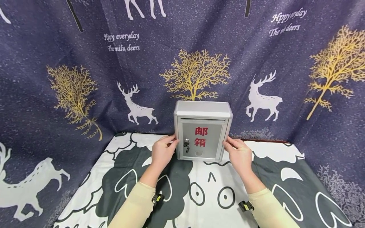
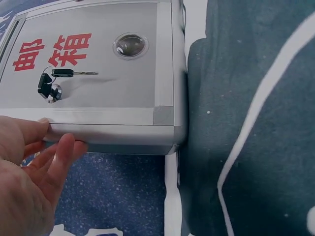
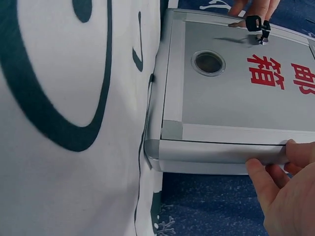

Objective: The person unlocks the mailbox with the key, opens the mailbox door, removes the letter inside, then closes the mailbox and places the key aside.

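Nearest the viewer, a left cream sleeve [image 1: 134,205] and a right cream sleeve [image 1: 271,207] reach forward, each with a small black wrist device [image 1: 157,199] just behind the hand. The left hand [image 1: 162,152] and the right hand [image 1: 240,156] are partly closed, their bent digits gripping opposite sides of a silver metal box [image 1: 215,139]. The box is upright between the two hands, its base meeting the cloth [image 1: 211,218]. Just inward of the left hand, a lock [image 1: 186,141] on the front panel carries keys [image 2: 71,73] on a ring. Midway between the hands are red characters [image 1: 201,136]; a narrow slot [image 1: 203,120] lies above hand level, and a round window [image 2: 130,45] lies below the characters. The cloth, printed with cartoon figures, extends beneath both forearms. Beyond the hands hangs a dark blue curtain [image 1: 151,63] bearing white deer and golden trees.
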`<act>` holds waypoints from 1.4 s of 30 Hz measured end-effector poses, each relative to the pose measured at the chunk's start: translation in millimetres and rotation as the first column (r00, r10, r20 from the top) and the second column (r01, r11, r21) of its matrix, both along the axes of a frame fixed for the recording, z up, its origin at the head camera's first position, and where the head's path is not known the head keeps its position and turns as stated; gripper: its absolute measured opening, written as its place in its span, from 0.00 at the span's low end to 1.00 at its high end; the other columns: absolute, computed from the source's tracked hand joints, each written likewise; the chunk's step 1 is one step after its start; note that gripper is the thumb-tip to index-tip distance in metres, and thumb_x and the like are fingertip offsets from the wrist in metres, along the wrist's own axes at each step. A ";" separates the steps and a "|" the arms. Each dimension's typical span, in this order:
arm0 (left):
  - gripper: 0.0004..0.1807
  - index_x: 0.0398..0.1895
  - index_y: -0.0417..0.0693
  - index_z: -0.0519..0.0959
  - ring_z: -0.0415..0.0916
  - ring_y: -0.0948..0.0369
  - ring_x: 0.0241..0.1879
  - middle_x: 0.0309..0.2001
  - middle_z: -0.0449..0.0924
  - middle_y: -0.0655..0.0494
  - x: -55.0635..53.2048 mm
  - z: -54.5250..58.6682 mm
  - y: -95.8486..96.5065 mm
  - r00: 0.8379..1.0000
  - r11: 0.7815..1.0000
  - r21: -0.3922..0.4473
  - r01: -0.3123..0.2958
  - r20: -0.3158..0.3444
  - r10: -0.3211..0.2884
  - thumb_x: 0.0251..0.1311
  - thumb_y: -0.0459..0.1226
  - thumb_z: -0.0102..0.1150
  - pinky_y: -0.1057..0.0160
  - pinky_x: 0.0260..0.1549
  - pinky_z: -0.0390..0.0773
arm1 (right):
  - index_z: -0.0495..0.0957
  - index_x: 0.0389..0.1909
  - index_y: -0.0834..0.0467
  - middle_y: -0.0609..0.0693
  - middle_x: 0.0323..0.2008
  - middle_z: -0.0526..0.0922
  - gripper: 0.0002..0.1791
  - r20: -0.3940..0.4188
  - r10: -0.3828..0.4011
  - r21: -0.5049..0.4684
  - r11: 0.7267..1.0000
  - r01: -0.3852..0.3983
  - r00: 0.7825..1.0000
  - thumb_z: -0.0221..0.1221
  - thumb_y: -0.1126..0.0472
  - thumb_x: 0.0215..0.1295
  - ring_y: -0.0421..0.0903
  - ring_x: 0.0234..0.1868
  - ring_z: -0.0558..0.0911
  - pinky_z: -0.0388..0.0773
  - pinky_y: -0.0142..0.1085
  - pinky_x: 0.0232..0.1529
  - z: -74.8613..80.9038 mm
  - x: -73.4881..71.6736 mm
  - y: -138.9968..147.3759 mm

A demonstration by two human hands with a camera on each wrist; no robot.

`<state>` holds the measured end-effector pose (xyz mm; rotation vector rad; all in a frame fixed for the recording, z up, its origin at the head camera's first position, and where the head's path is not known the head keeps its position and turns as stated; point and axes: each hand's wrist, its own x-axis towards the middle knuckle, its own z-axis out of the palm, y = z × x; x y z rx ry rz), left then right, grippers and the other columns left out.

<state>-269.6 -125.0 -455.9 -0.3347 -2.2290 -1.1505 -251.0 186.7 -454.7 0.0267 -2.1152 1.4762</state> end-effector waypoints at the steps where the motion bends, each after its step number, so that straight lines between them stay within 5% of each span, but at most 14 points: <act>1: 0.13 0.54 0.41 0.94 0.92 0.54 0.33 0.42 0.93 0.52 0.2 -1.2 0.3 1.000 1.000 0.002 0.002 -0.007 -0.002 0.70 0.36 0.77 0.59 0.30 0.90 | 0.92 0.55 0.64 0.60 0.47 0.92 0.14 -0.008 0.000 0.002 1.000 0.000 1.000 0.75 0.68 0.72 0.24 0.39 0.85 0.83 0.20 0.41 -1.5 -0.4 0.6; 16: 0.15 0.56 0.41 0.93 0.92 0.52 0.37 0.43 0.93 0.49 -4.9 -10.3 -0.3 0.995 0.998 -0.056 -0.033 -0.098 0.028 0.69 0.37 0.78 0.51 0.38 0.91 | 0.90 0.60 0.63 0.58 0.48 0.92 0.18 -0.040 0.026 0.099 0.995 -0.022 0.999 0.73 0.69 0.72 0.44 0.50 0.89 0.82 0.19 0.47 -11.5 -0.5 9.1; 24: 0.16 0.57 0.41 0.92 0.92 0.52 0.37 0.43 0.93 0.49 -5.9 -12.6 0.0 0.994 0.998 -0.055 -0.037 -0.103 0.032 0.70 0.37 0.78 0.51 0.38 0.91 | 0.90 0.62 0.61 0.56 0.49 0.92 0.18 -0.026 0.038 0.115 0.993 -0.034 0.999 0.73 0.69 0.72 0.34 0.49 0.86 0.81 0.19 0.46 -11.1 -0.7 11.0; 30: 0.17 0.58 0.41 0.92 0.92 0.52 0.37 0.45 0.93 0.48 -6.9 -12.6 -1.5 0.996 0.997 -0.064 -0.037 -0.081 0.032 0.70 0.38 0.77 0.51 0.39 0.91 | 0.89 0.62 0.62 0.56 0.48 0.92 0.18 -0.028 0.045 0.160 0.986 -0.040 0.999 0.72 0.68 0.73 0.45 0.48 0.90 0.81 0.18 0.44 -10.6 -1.2 12.9; 38: 0.16 0.59 0.44 0.92 0.91 0.53 0.37 0.44 0.94 0.51 -8.2 -11.4 -4.3 0.998 0.998 -0.056 -0.023 -0.063 0.019 0.71 0.39 0.77 0.50 0.38 0.90 | 0.90 0.60 0.61 0.53 0.45 0.92 0.17 -0.100 -0.004 0.290 0.957 0.033 0.995 0.73 0.65 0.74 0.55 0.47 0.92 0.75 0.13 0.41 -5.7 2.8 10.3; 42: 0.16 0.59 0.44 0.92 0.91 0.54 0.36 0.44 0.94 0.51 -8.5 -10.6 -5.4 0.998 0.998 -0.055 -0.009 -0.067 0.006 0.71 0.39 0.77 0.51 0.37 0.90 | 0.89 0.61 0.61 0.52 0.45 0.91 0.18 -0.177 -0.036 0.355 0.930 0.098 0.984 0.74 0.65 0.73 0.53 0.46 0.92 0.82 0.23 0.40 -2.6 7.9 6.4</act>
